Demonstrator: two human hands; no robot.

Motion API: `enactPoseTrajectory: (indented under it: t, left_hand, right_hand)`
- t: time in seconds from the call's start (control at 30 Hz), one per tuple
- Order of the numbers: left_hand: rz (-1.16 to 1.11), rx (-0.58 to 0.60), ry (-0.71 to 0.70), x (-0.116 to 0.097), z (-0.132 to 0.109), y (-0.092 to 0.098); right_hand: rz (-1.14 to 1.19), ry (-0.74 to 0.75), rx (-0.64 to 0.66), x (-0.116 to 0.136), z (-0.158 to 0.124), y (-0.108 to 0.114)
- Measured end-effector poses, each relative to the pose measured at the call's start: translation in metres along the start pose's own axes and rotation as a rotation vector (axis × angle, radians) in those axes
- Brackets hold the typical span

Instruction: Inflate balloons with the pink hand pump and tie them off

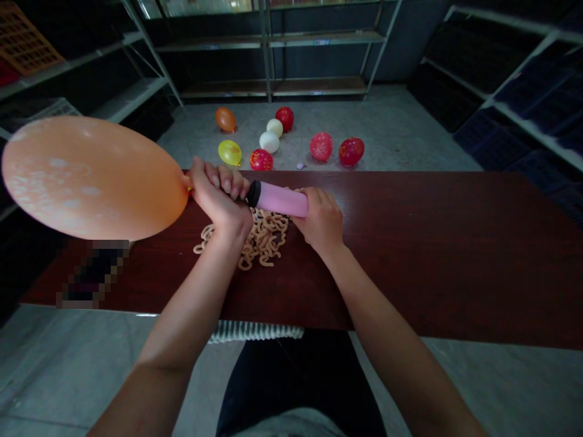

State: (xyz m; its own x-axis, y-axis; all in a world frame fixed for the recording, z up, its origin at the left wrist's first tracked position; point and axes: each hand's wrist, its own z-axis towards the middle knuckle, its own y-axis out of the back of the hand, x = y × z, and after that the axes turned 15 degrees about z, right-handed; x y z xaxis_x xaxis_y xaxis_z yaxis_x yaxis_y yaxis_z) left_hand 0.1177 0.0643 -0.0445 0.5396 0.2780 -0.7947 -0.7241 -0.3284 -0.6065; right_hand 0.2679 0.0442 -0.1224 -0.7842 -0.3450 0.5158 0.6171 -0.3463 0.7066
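A large inflated orange balloon (95,179) stretches out to the left, its neck pinched in my left hand (221,188). That hand is closed around the balloon's neck and the black nozzle end of a hand pump, so the join between them is hidden. The pump's pink barrel (282,200) runs to the right, where my right hand (321,218) is wrapped round its far end. Below the pump, a pile of uninflated tan balloons (264,240), curled and wormlike, lies on the dark red-brown table (432,255).
Several inflated balloons lie on the floor beyond the table, among them a yellow balloon (229,152) and a pink balloon (321,147). Metal shelves (268,42) stand at the back. A blurred-out flat object (98,273) is at the table's left. Dark crates (537,121) line the right.
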Motion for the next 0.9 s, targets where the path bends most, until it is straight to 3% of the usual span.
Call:
enactPoseTrajectory:
  t: [0.37,0.9]
  left_hand:
    - [-0.066,-0.091,0.061,0.018,0.043,0.021]
    - [-0.238,-0.183,0.046,-0.001,0.067,0.042]
  right_hand:
    - [-0.195,0.132,-0.007,-0.007,0.005,-0.004]
    - [-0.431,0.153,-0.060,-0.045,0.006,0.019]
